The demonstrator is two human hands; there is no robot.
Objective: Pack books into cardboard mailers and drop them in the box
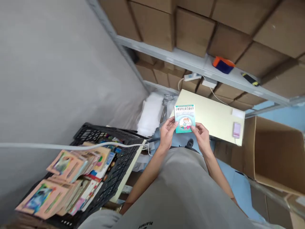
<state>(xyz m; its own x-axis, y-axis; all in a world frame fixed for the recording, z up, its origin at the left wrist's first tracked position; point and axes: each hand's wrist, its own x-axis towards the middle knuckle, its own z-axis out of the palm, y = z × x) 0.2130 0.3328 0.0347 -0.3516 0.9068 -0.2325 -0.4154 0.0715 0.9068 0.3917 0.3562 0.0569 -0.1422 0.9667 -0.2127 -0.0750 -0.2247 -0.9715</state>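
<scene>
A small square booklet (185,118) with a teal and white cover, Chinese lettering and a cartoon figure is held in front of me, cover up. My left hand (167,131) grips its left edge, thumb on the cover. At the lower right corner my right hand (200,135) pinches it the same way, with the fingers partly hidden behind. Beyond the booklet lies a pale yellow tabletop (209,113), which the booklet partly overlaps in view.
A black plastic crate (128,159) of picture books (65,167) stands at left, a white cable (95,147) crossing above it. An open cardboard box (278,152) is at right. Shelves of cartons (194,31) rise behind; white foam wrap (150,114) lies by the wall.
</scene>
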